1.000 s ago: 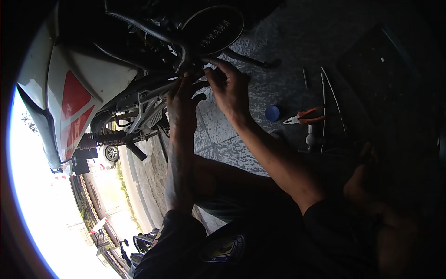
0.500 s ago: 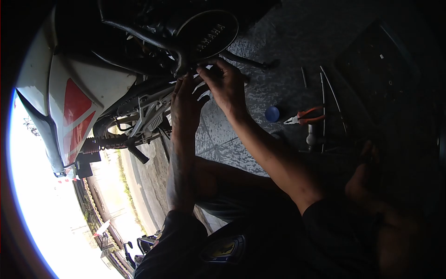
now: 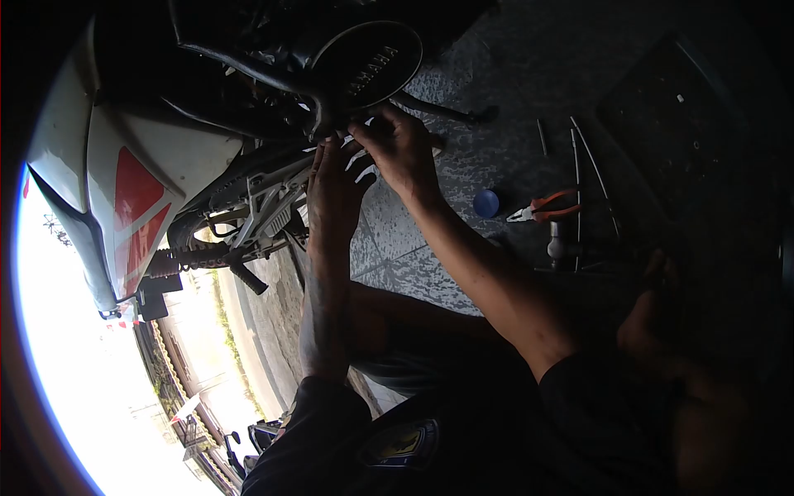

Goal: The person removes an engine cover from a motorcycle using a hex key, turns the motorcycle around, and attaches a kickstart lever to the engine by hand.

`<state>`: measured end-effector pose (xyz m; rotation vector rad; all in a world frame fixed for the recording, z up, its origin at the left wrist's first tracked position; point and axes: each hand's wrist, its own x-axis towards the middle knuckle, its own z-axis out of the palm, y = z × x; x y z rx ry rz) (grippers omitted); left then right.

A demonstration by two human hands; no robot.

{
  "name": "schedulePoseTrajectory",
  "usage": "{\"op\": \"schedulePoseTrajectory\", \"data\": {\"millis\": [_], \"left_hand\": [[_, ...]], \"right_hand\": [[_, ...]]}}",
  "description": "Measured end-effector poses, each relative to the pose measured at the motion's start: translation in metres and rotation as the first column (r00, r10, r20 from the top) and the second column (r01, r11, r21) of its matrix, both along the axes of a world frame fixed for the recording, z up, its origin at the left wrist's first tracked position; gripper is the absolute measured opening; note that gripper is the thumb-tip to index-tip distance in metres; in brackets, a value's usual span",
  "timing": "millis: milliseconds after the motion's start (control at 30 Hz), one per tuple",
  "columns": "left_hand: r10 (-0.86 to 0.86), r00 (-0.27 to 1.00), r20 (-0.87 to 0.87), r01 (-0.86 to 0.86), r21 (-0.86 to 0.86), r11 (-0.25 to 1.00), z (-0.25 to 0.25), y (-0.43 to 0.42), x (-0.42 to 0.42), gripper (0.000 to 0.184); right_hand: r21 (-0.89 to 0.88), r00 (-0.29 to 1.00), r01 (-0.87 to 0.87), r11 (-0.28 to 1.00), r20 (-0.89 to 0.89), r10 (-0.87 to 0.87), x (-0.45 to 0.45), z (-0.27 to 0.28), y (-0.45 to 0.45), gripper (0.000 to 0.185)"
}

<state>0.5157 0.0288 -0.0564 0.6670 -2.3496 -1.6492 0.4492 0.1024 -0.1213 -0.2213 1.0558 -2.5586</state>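
Observation:
A dark motorcycle lies across the upper left, with a round YAMAHA engine cover (image 3: 364, 62). My left hand (image 3: 332, 178) reaches up to the underside of the bike, just below the cover and beside a dark curved lever (image 3: 318, 107). Its fingertips are drawn together against a small part there, too dark to identify. Close on its right, my right hand (image 3: 403, 157) has thumb and forefinger pinched at the same spot. Whatever sits between those fingers is hidden in shadow.
On the floor to the right lie orange-handled pliers (image 3: 546, 207), a blue round cap (image 3: 486, 202), a hammer (image 3: 557, 244) and thin metal rods (image 3: 595, 169). Farther right is a dark tray (image 3: 662, 124). A white and red body panel (image 3: 141, 198) stands at left.
Both hands stay at the same place under the engine cover, with only slight finger movement. The whole view has shifted a little.

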Motion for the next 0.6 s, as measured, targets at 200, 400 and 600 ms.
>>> {"op": "schedulePoseTrajectory", "data": {"millis": [200,400,600], "left_hand": [[0.012,0.999,0.04,-0.012,-0.02,1.0,0.004,0.005,0.0,0.046],[0.151,0.988,0.0,-0.143,0.323,0.936,0.008,0.012,0.0,0.042],[0.041,0.998,0.056,-0.049,0.153,0.987,0.008,0.009,0.004,0.038]], "right_hand": [[-0.048,0.999,0.033,0.998,-0.021,-0.034,0.002,-0.006,-0.006,0.018],[0.05,0.996,-0.029,0.998,-0.089,0.034,0.003,-0.004,0.007,0.019],[0.066,1.0,-0.016,0.998,-0.02,0.017,0.006,0.002,0.023,0.021]]}}
